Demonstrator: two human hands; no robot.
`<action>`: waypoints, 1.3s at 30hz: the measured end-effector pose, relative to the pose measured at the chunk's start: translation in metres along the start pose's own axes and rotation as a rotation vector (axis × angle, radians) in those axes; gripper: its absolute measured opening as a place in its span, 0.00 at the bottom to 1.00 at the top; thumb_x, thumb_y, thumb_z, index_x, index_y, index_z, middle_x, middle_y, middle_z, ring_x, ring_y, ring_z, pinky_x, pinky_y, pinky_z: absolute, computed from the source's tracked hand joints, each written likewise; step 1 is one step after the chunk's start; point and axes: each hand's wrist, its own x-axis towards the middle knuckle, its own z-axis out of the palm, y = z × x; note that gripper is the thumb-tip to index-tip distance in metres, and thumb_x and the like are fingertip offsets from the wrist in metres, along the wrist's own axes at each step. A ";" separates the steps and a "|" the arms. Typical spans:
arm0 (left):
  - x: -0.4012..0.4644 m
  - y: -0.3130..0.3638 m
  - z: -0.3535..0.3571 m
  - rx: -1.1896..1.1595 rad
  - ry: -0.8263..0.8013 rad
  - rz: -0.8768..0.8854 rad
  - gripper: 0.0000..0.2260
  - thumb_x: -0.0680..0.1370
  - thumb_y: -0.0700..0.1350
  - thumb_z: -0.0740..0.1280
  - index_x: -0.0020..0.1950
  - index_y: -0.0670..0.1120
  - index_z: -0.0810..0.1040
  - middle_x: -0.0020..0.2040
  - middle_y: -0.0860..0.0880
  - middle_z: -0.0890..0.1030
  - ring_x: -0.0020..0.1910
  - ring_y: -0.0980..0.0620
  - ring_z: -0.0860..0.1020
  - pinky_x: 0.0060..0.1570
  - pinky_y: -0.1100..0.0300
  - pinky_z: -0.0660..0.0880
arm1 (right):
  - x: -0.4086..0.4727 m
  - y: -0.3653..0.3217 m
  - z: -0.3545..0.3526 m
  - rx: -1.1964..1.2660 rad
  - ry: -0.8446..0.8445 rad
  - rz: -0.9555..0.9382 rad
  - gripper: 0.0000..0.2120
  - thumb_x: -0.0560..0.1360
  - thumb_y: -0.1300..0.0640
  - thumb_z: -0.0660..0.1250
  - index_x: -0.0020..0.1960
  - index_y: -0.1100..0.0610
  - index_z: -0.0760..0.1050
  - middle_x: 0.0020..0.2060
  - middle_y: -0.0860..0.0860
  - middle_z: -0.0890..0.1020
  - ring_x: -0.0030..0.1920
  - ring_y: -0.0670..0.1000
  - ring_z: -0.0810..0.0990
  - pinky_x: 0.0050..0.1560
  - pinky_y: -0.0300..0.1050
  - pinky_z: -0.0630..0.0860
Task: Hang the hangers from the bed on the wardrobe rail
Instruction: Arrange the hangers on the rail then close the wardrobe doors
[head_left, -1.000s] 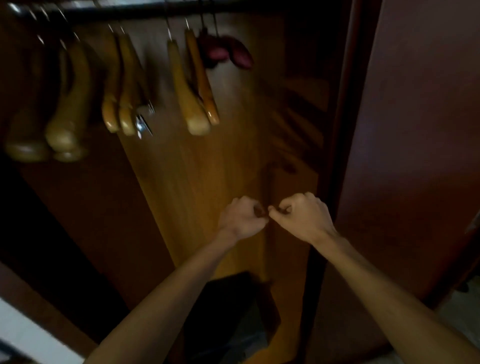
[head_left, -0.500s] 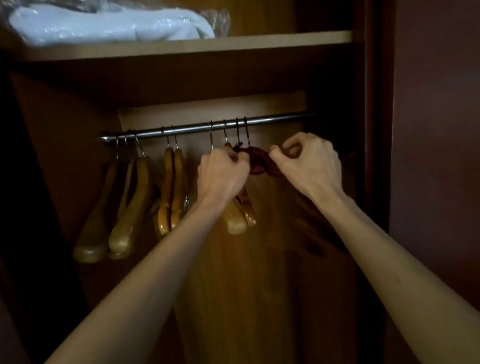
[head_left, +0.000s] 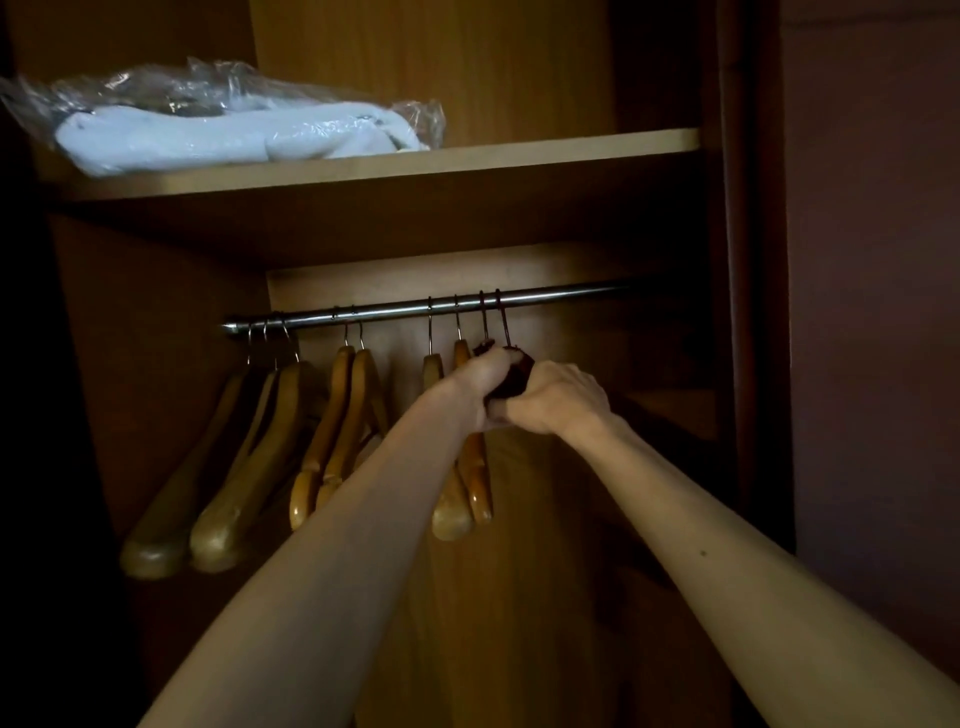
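Note:
A metal wardrobe rail runs across the open wardrobe. Several light wooden hangers hang from it by wire hooks. At the right end of the row hang two dark red padded hangers, their hooks over the rail. My left hand and my right hand are both closed around the dark red hangers, just below the rail, knuckles nearly touching. My hands hide most of the red padding. Two wooden hangers hang right behind my left wrist.
A wooden shelf sits above the rail and carries a white folded item in a clear plastic bag. The wardrobe's right side wall stands close to the hangers. The rail has bare length to the right of the red hangers.
The view tilted up from the wardrobe's lower part to the rail and shelf. My hands rose to the dark red hangers and closed together around them.

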 end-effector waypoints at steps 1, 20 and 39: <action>0.004 -0.002 0.002 -0.033 -0.001 -0.006 0.14 0.82 0.50 0.64 0.65 0.45 0.76 0.58 0.42 0.82 0.53 0.45 0.81 0.45 0.53 0.81 | 0.002 0.002 0.002 0.023 -0.003 -0.002 0.24 0.71 0.42 0.73 0.61 0.54 0.75 0.50 0.51 0.80 0.55 0.54 0.80 0.50 0.45 0.75; 0.049 -0.041 0.063 0.214 0.017 -0.050 0.16 0.86 0.44 0.55 0.68 0.38 0.75 0.64 0.40 0.79 0.60 0.44 0.78 0.62 0.50 0.76 | -0.026 0.058 0.018 0.071 -0.052 0.122 0.27 0.80 0.47 0.64 0.76 0.56 0.64 0.73 0.60 0.68 0.71 0.63 0.69 0.66 0.54 0.71; -0.078 -0.341 -0.103 -0.201 0.058 -0.423 0.22 0.73 0.45 0.77 0.64 0.41 0.78 0.56 0.41 0.84 0.54 0.41 0.83 0.56 0.47 0.80 | -0.260 0.103 0.220 0.402 -0.582 -0.119 0.36 0.76 0.31 0.61 0.79 0.41 0.54 0.64 0.39 0.64 0.59 0.41 0.72 0.57 0.42 0.75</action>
